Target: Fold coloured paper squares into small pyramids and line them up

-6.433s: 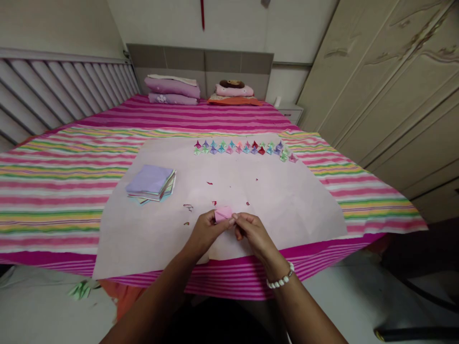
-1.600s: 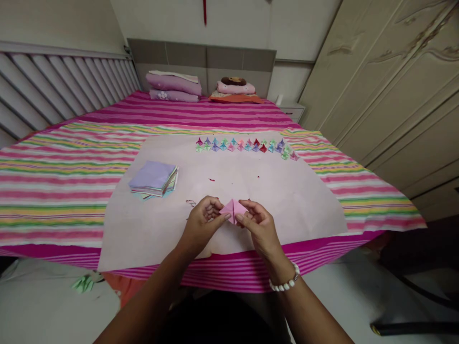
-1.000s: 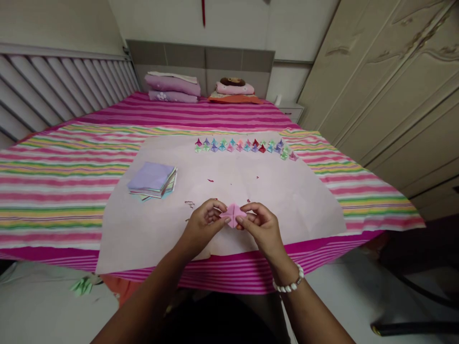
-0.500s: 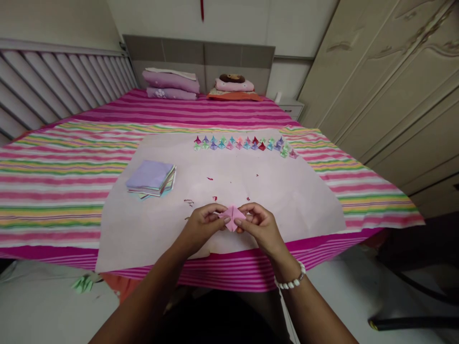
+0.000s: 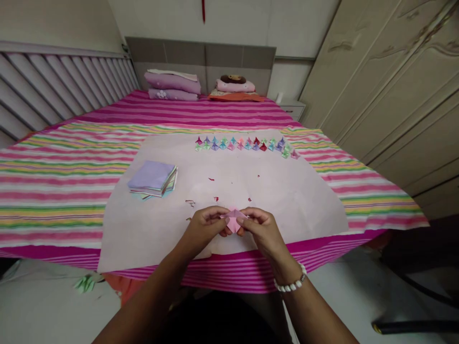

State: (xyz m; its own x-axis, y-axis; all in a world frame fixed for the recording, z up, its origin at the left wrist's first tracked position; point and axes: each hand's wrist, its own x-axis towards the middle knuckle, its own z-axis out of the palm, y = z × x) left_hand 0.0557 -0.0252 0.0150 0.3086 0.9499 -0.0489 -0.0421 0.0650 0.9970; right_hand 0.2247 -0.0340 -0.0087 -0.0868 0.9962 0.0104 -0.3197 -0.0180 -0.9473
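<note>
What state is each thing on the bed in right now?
pink paper, partly folded, pinched between both hands.
left hand, closed on the paper's left side.
right hand, closed on its right side.
paper stack, lying flat, slightly fanned, untouched.
large sheet, spread flat on the striped bedcover.
folded pieces, lined up in a row near the sheet's far edge.

Head camera — forward, down (close).
</note>
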